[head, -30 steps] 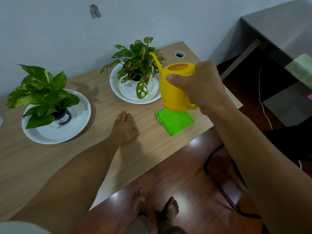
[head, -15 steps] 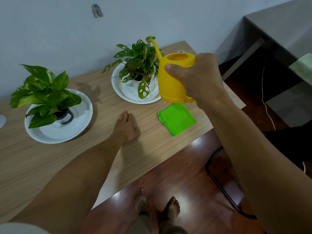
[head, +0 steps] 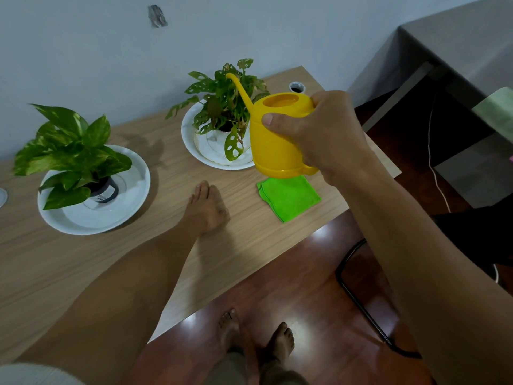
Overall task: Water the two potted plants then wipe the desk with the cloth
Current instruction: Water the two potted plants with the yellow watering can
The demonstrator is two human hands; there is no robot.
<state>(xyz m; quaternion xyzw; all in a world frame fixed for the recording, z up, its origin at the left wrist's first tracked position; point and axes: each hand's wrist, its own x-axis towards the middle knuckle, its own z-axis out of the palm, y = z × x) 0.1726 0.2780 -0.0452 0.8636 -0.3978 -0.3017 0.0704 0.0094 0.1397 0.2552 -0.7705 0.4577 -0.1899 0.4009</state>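
Observation:
My right hand (head: 322,134) grips a yellow watering can (head: 273,145) above the desk, its thin spout reaching up into the leaves of the holey-leaved plant (head: 224,101), which stands on a white plate (head: 205,151). No water stream is visible. A second plant with broad green leaves (head: 69,145) sits in a dark pot on another white plate (head: 130,201) at the left. A folded green cloth (head: 291,198) lies on the wooden desk (head: 249,245) just below the can. My left hand (head: 206,208) rests flat on the desk, fingers together, holding nothing.
The desk's front edge runs diagonally, with red-brown floor and my bare feet (head: 255,340) below it. A black chair frame (head: 361,301) stands at the right. A grey cabinet (head: 444,51) fills the upper right. A cable hole (head: 296,86) sits near the desk's far corner.
The watering can has lifted slightly and its spout has gone further into the holey-leaved plant's foliage. My left hand has stayed flat on the desk.

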